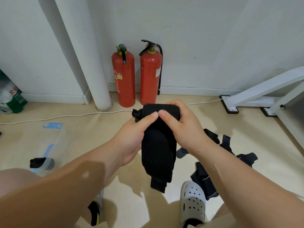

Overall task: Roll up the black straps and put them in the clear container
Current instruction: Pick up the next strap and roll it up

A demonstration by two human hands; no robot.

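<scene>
Forearms reach in: left hand (134, 137) and right hand (182, 124) both grip the top of a strap (158, 153), thumbs pinching its rolled end while the tail hangs loose (rolling barely begun, I judge). One roll (41, 162) seems to lie in the container (56, 140) at left; more straps (212, 163) lie heaped at right, unrolled.
</scene>
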